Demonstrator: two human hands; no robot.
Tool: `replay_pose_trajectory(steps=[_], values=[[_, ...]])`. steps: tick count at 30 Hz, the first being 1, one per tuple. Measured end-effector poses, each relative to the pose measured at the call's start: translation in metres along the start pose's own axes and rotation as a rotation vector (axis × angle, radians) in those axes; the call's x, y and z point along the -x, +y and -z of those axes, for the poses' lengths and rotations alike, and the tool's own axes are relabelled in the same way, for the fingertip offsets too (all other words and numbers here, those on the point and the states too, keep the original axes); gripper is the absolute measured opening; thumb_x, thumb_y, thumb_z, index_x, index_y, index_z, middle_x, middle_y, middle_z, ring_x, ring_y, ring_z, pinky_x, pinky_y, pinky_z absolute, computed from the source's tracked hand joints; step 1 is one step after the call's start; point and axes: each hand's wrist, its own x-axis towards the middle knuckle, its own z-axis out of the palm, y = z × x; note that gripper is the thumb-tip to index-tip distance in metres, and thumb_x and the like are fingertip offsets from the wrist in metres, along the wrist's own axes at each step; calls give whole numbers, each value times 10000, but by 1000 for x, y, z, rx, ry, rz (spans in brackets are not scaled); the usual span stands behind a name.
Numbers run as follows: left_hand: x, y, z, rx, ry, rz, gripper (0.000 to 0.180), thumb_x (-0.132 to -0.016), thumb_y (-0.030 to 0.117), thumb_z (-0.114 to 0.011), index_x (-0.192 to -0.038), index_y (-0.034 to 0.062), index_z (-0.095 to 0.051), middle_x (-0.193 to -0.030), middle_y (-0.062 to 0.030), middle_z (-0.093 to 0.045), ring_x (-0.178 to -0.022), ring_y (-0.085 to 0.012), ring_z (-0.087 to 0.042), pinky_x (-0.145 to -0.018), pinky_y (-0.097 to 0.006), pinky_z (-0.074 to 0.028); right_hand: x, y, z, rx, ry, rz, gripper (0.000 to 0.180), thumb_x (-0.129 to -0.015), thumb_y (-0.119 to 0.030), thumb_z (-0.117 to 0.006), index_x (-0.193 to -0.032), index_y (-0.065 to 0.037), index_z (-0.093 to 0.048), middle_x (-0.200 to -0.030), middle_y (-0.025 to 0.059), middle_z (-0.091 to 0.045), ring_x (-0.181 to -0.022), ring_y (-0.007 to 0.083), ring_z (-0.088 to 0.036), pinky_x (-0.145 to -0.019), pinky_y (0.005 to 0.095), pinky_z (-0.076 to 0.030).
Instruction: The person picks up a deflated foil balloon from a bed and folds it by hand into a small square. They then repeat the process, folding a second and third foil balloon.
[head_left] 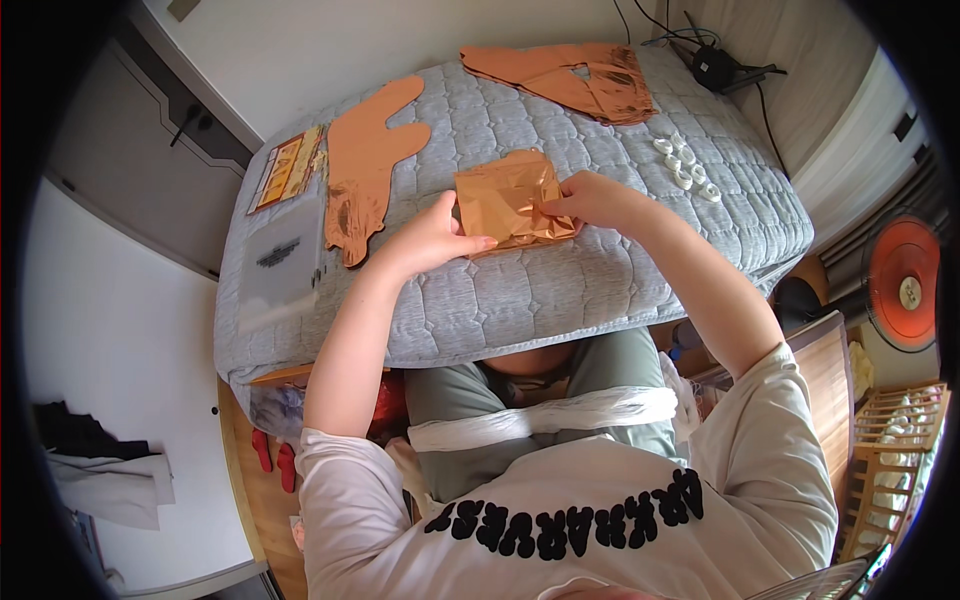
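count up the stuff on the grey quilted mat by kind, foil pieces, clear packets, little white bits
Copper foil pieces: 3, one folded piece held by the left hand and right hand, one flat, one crumpled
Clear packets: 2
White bits: about 6, too small for certainty
Total: about 11

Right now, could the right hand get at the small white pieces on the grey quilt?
Probably yes. The right hand pinches the folded copper foil, so it would have to let go; the white pieces lie just beyond it on the grey quilt, nothing between.
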Motion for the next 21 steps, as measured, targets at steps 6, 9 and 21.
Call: replay_pose_trajectory(steps=[6,9,21], values=[[-3,-8,3,-38,-27,14,892,-824,144,-842,-1512,-8,-295,-917,-83,-691,-818,-142,-660,-728,-286,-522,-9,7,-3,35,-10,31,407,-911,-388,-742,-947,17,-748,-805,85,-723,-686,161,-690,-669,338,-533],[1,2,2,-91,55,40,952,-800,129,-857,-1537,11,-267,-982,-107,-685,-806,-154,-663,-754,-289,-529,-9,7,-2,97,19,39,379,-903,-357,-742,-938,20,-749,-795,94,-723,-683,172,-700,-666,337,-536],[-50,-18,-31,-756,113,-697,606,-1035,488,-506,-1532,144,-457,-1654,-120,-312,-1538,-321,-260,-1245,-500,-208,-5,-5,-4,179,37,60,353,-897,-325,-712,-890,26,-751,-783,122,-732,-698,195,-711,-671,344,-547]])
